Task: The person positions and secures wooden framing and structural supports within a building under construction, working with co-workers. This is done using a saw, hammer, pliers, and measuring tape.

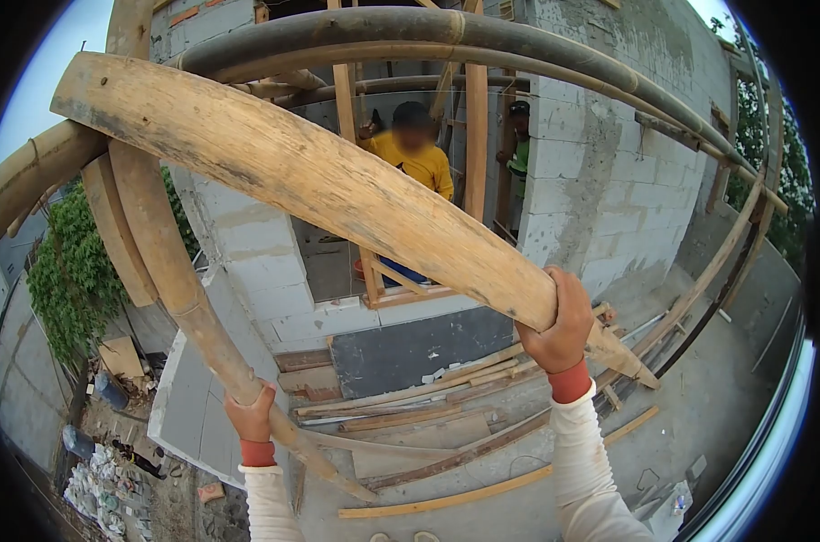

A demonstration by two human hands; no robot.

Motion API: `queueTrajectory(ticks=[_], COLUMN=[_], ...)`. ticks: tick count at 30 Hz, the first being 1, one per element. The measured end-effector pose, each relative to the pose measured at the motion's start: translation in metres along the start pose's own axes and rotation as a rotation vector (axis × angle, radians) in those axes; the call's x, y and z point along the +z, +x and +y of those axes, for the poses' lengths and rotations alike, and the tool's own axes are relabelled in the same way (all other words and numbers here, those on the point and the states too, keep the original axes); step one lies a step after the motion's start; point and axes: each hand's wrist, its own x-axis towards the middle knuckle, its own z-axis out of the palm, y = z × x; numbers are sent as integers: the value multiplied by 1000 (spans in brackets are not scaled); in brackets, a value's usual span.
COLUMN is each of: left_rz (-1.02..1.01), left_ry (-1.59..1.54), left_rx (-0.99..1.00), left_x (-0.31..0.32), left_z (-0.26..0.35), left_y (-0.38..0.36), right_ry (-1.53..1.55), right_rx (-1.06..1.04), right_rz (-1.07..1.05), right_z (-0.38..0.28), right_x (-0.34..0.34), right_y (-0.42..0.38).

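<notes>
A long, weathered wooden plank [337, 190] slants across the view from upper left to centre right. My right hand [562, 325] is closed around its lower right end, with the fingers partly hidden behind the wood. The plank's upper left end is beside an upright bamboo pole [179, 280] and a horizontal bamboo pole [35, 167]. Lower down, my left hand [250, 411] is wrapped around the upright bamboo pole. Both forearms wear white sleeves with red cuffs.
Another dark bamboo pole [337, 36] crosses above the plank. Behind stands a grey block wall [572, 181] with a window opening, where a person in yellow [423, 167] and a person in green [518, 154] stand. Below lie a dark panel [419, 352] and several timbers [446, 501].
</notes>
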Motion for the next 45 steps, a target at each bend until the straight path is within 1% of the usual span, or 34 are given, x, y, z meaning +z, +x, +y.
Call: queueTrajectory(ticks=[18, 32, 35, 45], left_rz=[-9, 14, -4, 1], left_ry=[-7, 5, 16, -13], left_rx=[1, 21, -12, -5], left_x=[-2, 1, -2, -1], left_z=[-4, -4, -2, -3], left_y=[1, 1, 1, 1], right_ry=[13, 6, 1, 11], right_rx=[-11, 0, -6, -12], right_rz=[30, 5, 15, 27], right_z=[1, 0, 0, 0], right_x=[1, -4, -4, -5], right_y=[1, 2, 2, 2])
